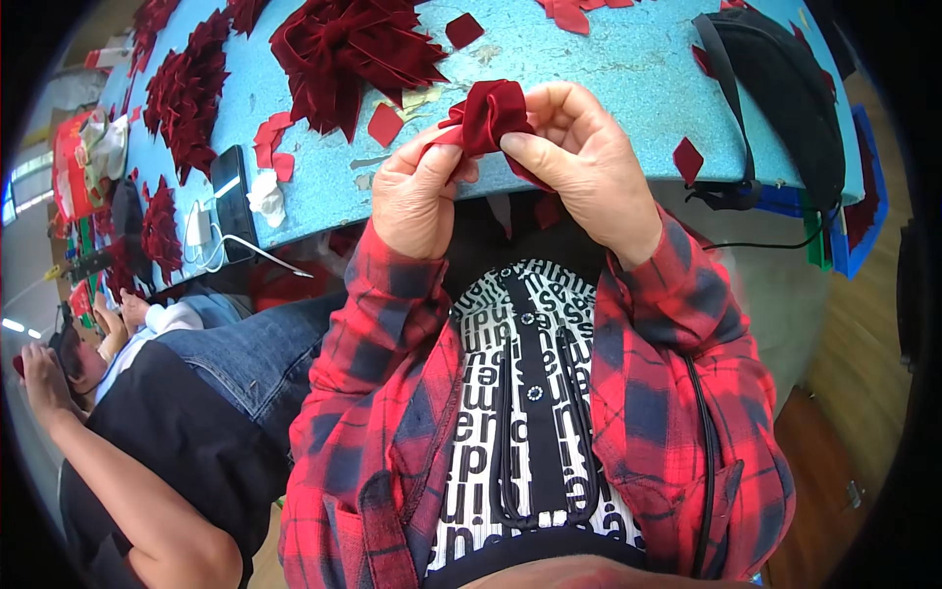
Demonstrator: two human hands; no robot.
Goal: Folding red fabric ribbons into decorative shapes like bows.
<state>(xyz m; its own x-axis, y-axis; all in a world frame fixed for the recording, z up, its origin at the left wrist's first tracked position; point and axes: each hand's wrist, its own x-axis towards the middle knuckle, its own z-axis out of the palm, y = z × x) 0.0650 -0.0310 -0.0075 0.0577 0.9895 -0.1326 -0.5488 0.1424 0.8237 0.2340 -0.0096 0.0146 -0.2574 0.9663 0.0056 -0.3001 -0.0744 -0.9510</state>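
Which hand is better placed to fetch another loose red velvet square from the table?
Left, probably. The left hand only pinches the edge of the velvet piece, and a loose red square lies just beyond it; the right hand wraps the piece.

Both hands meet over the near edge of the tabletop (608, 59) — left hand (420, 191) and right hand (579, 162) pinching a velvet flower (491, 113) between them. Behind it lies a velvet pile (348, 49); a phone (234, 201) sits far left, a bag (785, 88) right.
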